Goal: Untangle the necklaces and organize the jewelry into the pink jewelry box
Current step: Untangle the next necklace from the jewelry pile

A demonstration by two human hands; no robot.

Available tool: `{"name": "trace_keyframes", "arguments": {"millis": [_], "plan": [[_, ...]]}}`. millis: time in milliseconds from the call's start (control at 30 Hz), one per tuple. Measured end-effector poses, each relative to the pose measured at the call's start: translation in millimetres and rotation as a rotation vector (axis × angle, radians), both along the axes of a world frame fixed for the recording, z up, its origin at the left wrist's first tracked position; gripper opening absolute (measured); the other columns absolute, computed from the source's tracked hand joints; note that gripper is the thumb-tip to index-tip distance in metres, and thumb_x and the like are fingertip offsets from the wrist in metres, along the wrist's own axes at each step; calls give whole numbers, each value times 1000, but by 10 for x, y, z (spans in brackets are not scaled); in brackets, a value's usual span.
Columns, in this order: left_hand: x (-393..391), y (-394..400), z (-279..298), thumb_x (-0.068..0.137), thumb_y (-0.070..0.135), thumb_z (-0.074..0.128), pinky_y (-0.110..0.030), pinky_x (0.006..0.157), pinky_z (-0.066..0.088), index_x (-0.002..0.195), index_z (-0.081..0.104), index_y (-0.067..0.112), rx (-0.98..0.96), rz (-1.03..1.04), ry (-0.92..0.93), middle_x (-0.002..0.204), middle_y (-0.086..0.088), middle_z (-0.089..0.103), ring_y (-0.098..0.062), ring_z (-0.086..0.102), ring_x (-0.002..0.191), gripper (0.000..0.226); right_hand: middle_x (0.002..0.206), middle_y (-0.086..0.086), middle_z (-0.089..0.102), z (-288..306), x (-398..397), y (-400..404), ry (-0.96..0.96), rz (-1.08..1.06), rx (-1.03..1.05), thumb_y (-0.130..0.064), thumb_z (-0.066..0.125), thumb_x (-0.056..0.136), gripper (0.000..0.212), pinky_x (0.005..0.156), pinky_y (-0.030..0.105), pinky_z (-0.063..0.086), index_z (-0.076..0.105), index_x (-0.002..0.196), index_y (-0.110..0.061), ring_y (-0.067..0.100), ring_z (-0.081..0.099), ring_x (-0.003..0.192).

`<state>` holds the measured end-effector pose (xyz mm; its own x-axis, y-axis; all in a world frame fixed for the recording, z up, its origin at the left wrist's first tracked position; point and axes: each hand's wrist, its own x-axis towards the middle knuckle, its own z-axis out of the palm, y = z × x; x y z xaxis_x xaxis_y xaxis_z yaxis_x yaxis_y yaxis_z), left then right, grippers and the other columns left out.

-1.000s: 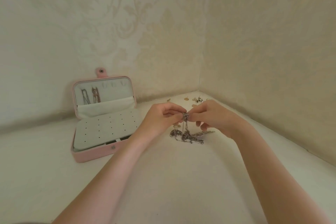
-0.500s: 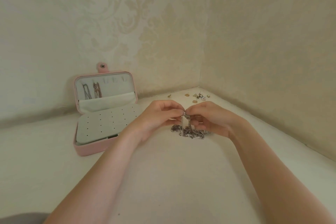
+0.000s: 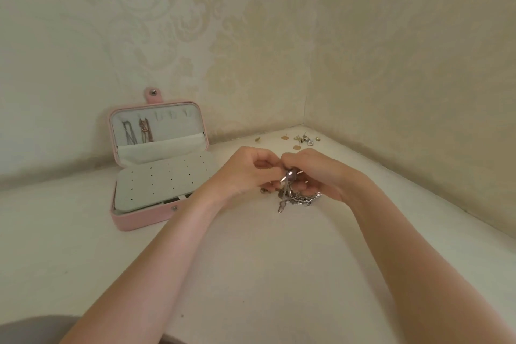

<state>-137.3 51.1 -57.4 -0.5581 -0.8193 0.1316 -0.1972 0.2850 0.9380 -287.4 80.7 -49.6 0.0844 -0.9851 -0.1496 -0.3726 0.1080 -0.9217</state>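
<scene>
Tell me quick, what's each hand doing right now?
Left hand: fingers pinching the tangled necklaces.
Right hand: fingers curled, pinching the same tangle.

A pale pink jewelry box (image 3: 139, 222) lies open, lined in off-white, its pad (image 3: 164, 184) dotted with rows of small dark holes. In the lid hang a dark grey chain (image 3: 129, 132) and a coppery one (image 3: 145, 130). The tangled chains (image 3: 296, 198) are silver. Small gold and silver pieces (image 3: 303, 140) lie on a cream table (image 3: 251, 274). The wallpaper (image 3: 195, 36) is cream with a faint damask scroll pattern.
</scene>
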Motion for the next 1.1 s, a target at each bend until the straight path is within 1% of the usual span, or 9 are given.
{"name": "trace_keyframes", "arguments": {"millis": [67, 167, 333, 467, 567, 700, 833, 1000, 1100], "plan": [[14, 12, 25, 85, 0, 59, -18, 59, 50, 73, 64, 11, 84, 1, 132, 61, 3, 61, -6, 52, 55, 17, 56, -2, 41, 26, 0, 8, -110, 8, -1, -10, 41, 88, 20, 44, 21, 19, 46, 68, -8, 11, 29, 45], [11, 20, 53, 88, 3, 55, -16, 54, 49, 72, 61, 13, 308, -11, 333, 57, 6, 57, -4, 47, 52, 19, 60, 0, 37, 32, 1, 1, -219, 57, -6, -10, 38, 91, 11, 44, 21, 20, 48, 86, -7, 10, 28, 45], [-21, -3, 116, 90, 4, 53, -16, 45, 47, 66, 57, 6, 401, 79, 530, 50, 1, 53, -4, 46, 40, 24, 59, -2, 46, -39, -25, -16, 32, 41, -18, -12, 48, 91, 27, 45, 20, 26, 55, 65, -9, 9, 36, 45], [0, -34, 101, 89, 6, 55, -16, 47, 48, 64, 59, 7, 324, 115, 474, 53, 2, 55, -4, 48, 44, 25, 78, 1, 60, -15, -59, -28, -169, -10, -193, -14, 54, 93, 19, 46, 19, 36, 68, 85, -4, 10, 49, 55], [22, -49, 64, 89, 8, 56, -23, 58, 51, 66, 64, 8, 220, 129, 375, 60, 0, 55, -4, 51, 48, 24, 86, 2, 67, 23, -77, -12, -306, 22, -252, -12, 59, 91, 15, 50, 19, 40, 70, 92, -2, 9, 53, 61], [11, -44, 31, 89, 5, 55, -39, 74, 48, 70, 62, 12, -2, 206, 208, 56, 6, 60, -4, 58, 50, 20, 63, -2, 62, 18, -26, -5, -142, 12, -293, -5, 67, 82, 2, 52, 17, 39, 67, 80, -3, 5, 50, 52], [-11, -34, 34, 87, 0, 56, -24, 61, 48, 72, 57, 13, -90, 241, 195, 55, 8, 62, -3, 59, 49, 19, 60, 0, 57, 27, -23, -21, -258, -29, -238, -1, 62, 84, 16, 50, 19, 38, 56, 71, -8, 12, 50, 54], [-18, -1, 59, 86, -5, 55, -15, 56, 48, 78, 54, 13, 260, 57, 508, 64, 3, 58, -4, 53, 55, 20, 55, -2, 52, 13, -6, -58, -521, -39, -159, 4, 51, 88, 21, 54, 18, 41, 52, 72, -10, 9, 49, 48], [-12, -13, 72, 88, -3, 50, -15, 44, 39, 81, 53, 15, 455, 10, 550, 64, 1, 48, -4, 44, 45, 19, 63, 4, 54, -3, 6, -61, -557, -37, -169, 9, 52, 86, 19, 57, 18, 44, 58, 82, -8, 11, 51, 53]]}}
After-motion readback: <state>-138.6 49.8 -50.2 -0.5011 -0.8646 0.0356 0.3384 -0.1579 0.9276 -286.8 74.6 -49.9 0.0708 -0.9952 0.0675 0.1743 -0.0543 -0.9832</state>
